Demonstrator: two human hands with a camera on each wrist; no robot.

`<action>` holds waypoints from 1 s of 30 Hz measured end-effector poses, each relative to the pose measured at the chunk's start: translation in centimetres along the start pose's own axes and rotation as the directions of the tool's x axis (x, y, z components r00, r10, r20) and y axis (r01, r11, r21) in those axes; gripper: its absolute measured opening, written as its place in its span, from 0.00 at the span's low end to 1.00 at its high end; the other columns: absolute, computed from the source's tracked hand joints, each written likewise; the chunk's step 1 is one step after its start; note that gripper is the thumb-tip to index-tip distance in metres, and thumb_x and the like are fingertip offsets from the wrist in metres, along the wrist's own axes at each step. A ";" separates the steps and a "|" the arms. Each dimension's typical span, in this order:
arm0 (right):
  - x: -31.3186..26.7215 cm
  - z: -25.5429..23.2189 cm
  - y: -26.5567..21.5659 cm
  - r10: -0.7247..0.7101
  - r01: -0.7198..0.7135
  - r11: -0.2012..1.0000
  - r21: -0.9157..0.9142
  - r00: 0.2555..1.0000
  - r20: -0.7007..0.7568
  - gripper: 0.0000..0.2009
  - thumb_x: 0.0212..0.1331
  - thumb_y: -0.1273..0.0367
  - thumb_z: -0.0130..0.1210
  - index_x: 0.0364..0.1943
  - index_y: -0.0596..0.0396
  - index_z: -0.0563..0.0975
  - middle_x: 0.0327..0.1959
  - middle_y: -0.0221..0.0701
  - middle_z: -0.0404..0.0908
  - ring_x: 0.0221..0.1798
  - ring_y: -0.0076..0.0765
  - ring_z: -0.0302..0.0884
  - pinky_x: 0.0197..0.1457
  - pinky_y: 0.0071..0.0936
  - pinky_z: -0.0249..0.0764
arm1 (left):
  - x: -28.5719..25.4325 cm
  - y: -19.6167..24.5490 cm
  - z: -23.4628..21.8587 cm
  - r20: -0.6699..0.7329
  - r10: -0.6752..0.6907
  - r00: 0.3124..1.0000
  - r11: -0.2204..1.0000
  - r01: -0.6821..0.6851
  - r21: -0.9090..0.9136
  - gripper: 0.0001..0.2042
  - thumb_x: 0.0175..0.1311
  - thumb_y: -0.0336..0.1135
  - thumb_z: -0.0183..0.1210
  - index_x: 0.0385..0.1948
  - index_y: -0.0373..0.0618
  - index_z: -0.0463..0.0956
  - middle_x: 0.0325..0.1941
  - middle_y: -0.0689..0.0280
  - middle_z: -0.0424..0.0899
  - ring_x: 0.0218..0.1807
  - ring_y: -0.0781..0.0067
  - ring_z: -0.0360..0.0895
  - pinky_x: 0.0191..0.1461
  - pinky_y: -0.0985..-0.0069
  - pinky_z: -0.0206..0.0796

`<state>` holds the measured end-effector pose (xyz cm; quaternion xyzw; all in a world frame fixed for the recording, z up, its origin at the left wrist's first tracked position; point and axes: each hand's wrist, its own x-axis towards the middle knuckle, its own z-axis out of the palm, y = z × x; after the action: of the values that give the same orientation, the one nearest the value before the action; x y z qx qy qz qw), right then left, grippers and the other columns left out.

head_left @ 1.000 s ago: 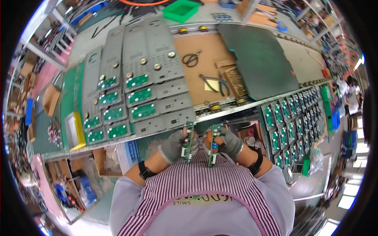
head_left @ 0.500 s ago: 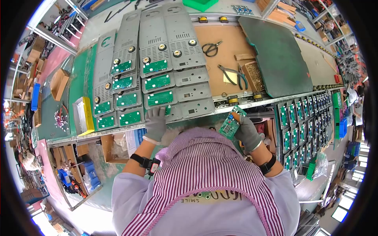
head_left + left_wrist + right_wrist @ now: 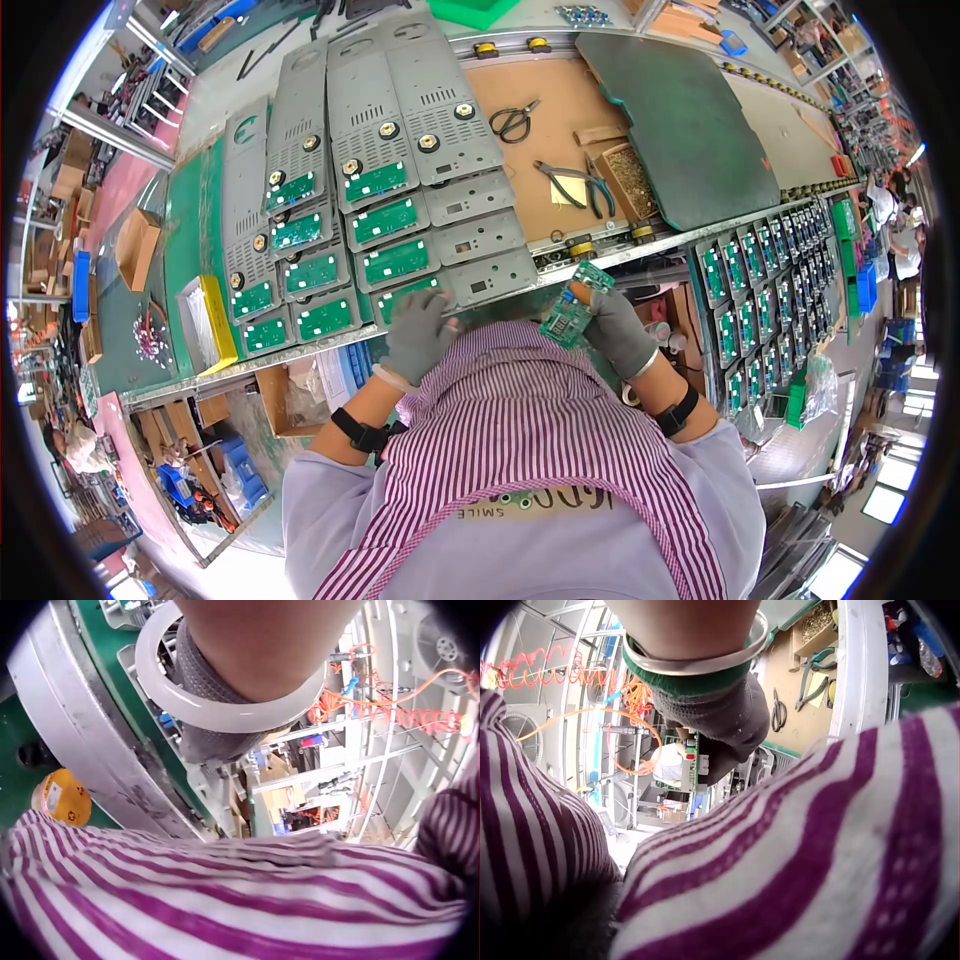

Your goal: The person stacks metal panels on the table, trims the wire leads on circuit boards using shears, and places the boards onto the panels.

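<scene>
In the head view, the gloved left hand (image 3: 418, 335) is at the table's front edge. Its fingers lie over the near side of a green circuit board (image 3: 405, 294), on the lowest grey panel of the middle column; whether they touch it is unclear. The gloved right hand (image 3: 620, 335) grips another green circuit board (image 3: 568, 318), tilted, in front of the table edge. In the right wrist view, that board (image 3: 697, 761) shows edge-on beside the glove (image 3: 724, 724). The left wrist view shows the glove's cuff (image 3: 202, 742), with the fingers hidden.
Overlapping grey panels (image 3: 365, 120) with boards cover the table's left part. Scissors (image 3: 514, 123), pliers (image 3: 575, 188) and a box of small parts (image 3: 628, 180) lie on brown board. A dark green mat (image 3: 680, 130) is beyond. At right stands a rack of boards (image 3: 765, 290); at left, a yellow box (image 3: 212, 325).
Both hands held boards close to the apron; they moved apart, the left out to the panels, its board now on the lowest one. The right hand kept its board and turned it face up.
</scene>
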<state>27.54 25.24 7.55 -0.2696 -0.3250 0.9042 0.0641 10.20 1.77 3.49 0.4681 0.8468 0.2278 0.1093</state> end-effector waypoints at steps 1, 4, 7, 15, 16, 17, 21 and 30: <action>0.1 0.6 0.4 -0.009 0.010 0.999 -0.052 1.000 0.024 0.09 0.60 0.70 0.48 0.41 0.58 0.72 0.36 0.29 0.76 0.39 0.26 0.76 0.44 0.23 0.74 | 0.1 0.9 -0.3 0.006 0.024 1.000 0.982 -0.022 -0.185 0.21 0.56 0.40 0.55 0.49 0.38 0.69 0.44 0.59 0.74 0.43 0.62 0.73 0.48 0.68 0.64; 1.0 3.9 0.8 0.000 0.024 0.953 -0.302 0.997 0.078 0.11 0.60 0.69 0.50 0.45 0.60 0.73 0.37 0.30 0.77 0.40 0.24 0.75 0.44 0.22 0.73 | 2.6 3.8 -0.7 0.205 0.148 0.968 0.512 0.102 -0.853 0.21 0.57 0.43 0.56 0.46 0.35 0.71 0.36 0.63 0.77 0.37 0.74 0.73 0.42 0.76 0.66; 1.6 5.0 1.6 0.048 -0.016 0.953 -0.302 0.994 0.098 0.12 0.60 0.67 0.51 0.44 0.61 0.73 0.37 0.30 0.77 0.40 0.24 0.75 0.46 0.23 0.72 | 4.6 4.6 -2.9 0.519 0.266 0.813 0.543 0.318 -0.777 0.19 0.58 0.42 0.55 0.43 0.35 0.73 0.32 0.68 0.77 0.37 0.82 0.70 0.43 0.82 0.63; -0.1 1.2 0.3 0.108 -0.080 0.977 -0.196 0.985 0.136 0.25 0.61 0.66 0.51 0.60 0.62 0.60 0.49 0.36 0.72 0.46 0.31 0.74 0.50 0.29 0.72 | 8.4 0.8 -5.6 0.276 0.089 0.957 0.737 0.123 -0.664 0.15 0.55 0.40 0.55 0.36 0.35 0.75 0.28 0.64 0.74 0.34 0.71 0.71 0.38 0.72 0.63; -0.6 0.3 -0.2 0.082 -0.070 0.979 -0.191 0.995 0.052 0.26 0.61 0.66 0.51 0.61 0.62 0.60 0.48 0.37 0.72 0.46 0.32 0.75 0.51 0.30 0.73 | 10.2 -0.2 -6.0 0.187 0.035 0.982 0.870 0.062 -0.488 0.16 0.55 0.40 0.55 0.38 0.36 0.76 0.31 0.59 0.77 0.36 0.62 0.75 0.41 0.68 0.65; -0.9 -0.8 -0.8 0.058 -0.062 0.980 -0.191 0.998 -0.027 0.26 0.60 0.66 0.51 0.61 0.62 0.59 0.48 0.37 0.73 0.46 0.33 0.75 0.51 0.30 0.73 | 12.0 -1.1 -5.7 0.069 0.020 0.997 0.915 0.009 -0.403 0.14 0.55 0.40 0.55 0.37 0.39 0.76 0.34 0.58 0.77 0.37 0.58 0.75 0.41 0.66 0.66; 0.2 -4.3 -3.4 0.014 -0.013 0.992 -0.128 1.000 0.003 0.25 0.61 0.66 0.50 0.59 0.63 0.61 0.46 0.37 0.74 0.45 0.35 0.77 0.49 0.32 0.74 | 19.1 -2.4 -4.8 -0.193 0.077 0.978 0.967 -0.027 0.253 0.10 0.57 0.39 0.53 0.35 0.45 0.76 0.38 0.61 0.76 0.41 0.55 0.74 0.44 0.65 0.68; 10.0 -9.5 -13.0 0.082 -0.084 0.953 -0.291 0.996 -0.019 0.21 0.61 0.66 0.49 0.56 0.65 0.65 0.43 0.38 0.75 0.40 0.32 0.77 0.47 0.28 0.74 | 23.6 -3.9 -1.5 0.179 0.051 0.983 0.770 -0.153 0.620 0.12 0.56 0.34 0.51 0.41 0.46 0.72 0.39 0.62 0.74 0.46 0.63 0.73 0.42 0.69 0.68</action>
<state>23.30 43.58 5.07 -0.2925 -0.4431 0.8473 -0.0131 -6.00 19.41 3.52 0.5389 0.8365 -0.0998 -0.0023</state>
